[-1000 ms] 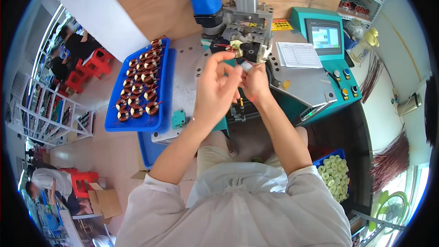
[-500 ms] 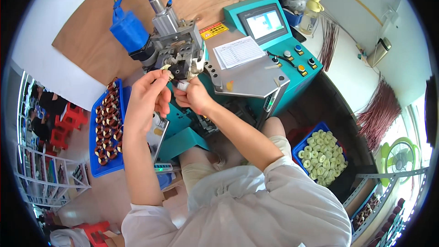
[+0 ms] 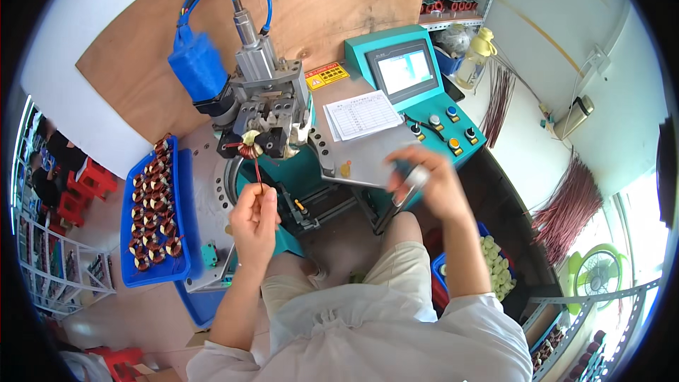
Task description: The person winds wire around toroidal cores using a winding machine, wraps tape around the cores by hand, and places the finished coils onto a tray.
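My left hand [image 3: 254, 223] is closed in a pinch on the lower end of a thin reddish-brown wire [image 3: 259, 171]. This wire runs up to a small ring-shaped coil [image 3: 249, 147], wound in copper-coloured wire with pale yellow parts, which sits at the front of the winding machine's head [image 3: 272, 110]. Out to the right, above the grey metal plate's edge, my right hand [image 3: 435, 180] is smeared by motion. Its fingers are wrapped round a dark hand tool with a silvery end [image 3: 416, 175]; its exact kind is too blurred to tell.
On the left lies a blue tray [image 3: 185, 237] of wound coils. Papers [image 3: 364, 114] rest on the grey plate [image 3: 353, 159], beside a teal control box [image 3: 362, 48] with screen and buttons. A bin of pale rings [image 3: 498, 269] stands low right; wire bundles [image 3: 573, 201] hang farther right.
My right hand has swung away from the machine head to the right, carrying the tool. My left hand has dropped below the head, and the coil and wire now show. The view has shifted slightly.
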`<state>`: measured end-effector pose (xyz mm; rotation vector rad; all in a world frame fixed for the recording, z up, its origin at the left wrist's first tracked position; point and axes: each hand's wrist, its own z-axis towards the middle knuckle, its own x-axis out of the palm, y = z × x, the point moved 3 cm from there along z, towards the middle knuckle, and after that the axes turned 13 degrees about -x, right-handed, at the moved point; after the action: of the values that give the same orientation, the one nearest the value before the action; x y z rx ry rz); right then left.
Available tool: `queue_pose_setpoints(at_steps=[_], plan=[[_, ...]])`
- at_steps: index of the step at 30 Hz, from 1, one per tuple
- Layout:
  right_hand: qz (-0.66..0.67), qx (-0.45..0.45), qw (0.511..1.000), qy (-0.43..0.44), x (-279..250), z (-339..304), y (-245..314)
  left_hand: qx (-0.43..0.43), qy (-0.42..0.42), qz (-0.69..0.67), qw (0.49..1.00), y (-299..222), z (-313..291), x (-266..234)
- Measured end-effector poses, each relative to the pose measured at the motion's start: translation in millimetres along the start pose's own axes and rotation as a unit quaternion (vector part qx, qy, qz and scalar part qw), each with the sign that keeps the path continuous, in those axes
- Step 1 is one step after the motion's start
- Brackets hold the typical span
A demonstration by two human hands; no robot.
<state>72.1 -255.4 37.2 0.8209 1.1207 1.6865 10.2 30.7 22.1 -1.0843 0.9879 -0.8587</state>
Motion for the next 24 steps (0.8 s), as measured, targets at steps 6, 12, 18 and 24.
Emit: queue_pose_setpoints(at_steps=[6, 12, 18, 24], plan=[[-0.270, -0.127, 0.943, -0.148, -134, 78, -67, -0.116, 0.158, 0.070, 0.978, -47, 23, -9], [-0.457, -0.184, 0.865, -0.093, -134, 140, -125, 0.084, 0.081, 0.113, 0.987, 8, -26, -9], [-0.540, -0.240, 0.803, -0.076, -130, 168, -137, -0.001, 0.018, 0.095, 0.995, 26, -51, -15], [-0.555, -0.198, 0.805, -0.070, -129, 167, -136, 0.081, 0.008, 0.139, 0.987, 18, -52, -3]])
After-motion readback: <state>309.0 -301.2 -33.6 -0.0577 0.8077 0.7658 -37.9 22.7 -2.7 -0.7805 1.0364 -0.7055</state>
